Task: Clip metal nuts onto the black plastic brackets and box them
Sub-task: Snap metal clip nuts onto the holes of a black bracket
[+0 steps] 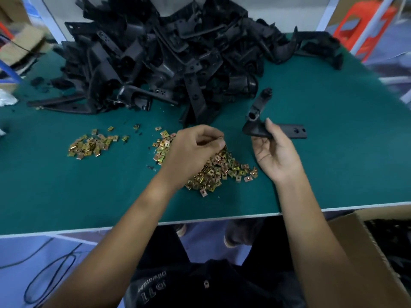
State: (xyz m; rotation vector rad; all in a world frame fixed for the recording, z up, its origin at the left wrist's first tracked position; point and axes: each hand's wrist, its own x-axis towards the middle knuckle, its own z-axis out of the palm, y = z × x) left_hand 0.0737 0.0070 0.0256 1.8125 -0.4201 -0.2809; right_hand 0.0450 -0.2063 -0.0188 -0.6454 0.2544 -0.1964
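Metal nuts (218, 170) lie heaped on the green table (333, 152) directly under the left hand (193, 147), whose curled fingertips and thumb pinch what looks like one nut (221, 138). Just beside it, the right hand (278, 154) grips a black bracket (293, 131) with its flat tab outward, likely to receive that nut. The bracket pile (166, 52) waits behind, and the cardboard box (355, 241) sits at the right for finished pieces.

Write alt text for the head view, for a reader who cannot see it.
A person's right hand holds a black bracket above a green table, while the left hand pinches a nut over a pile of nuts. More brackets are heaped behind, and a box stands lower right.
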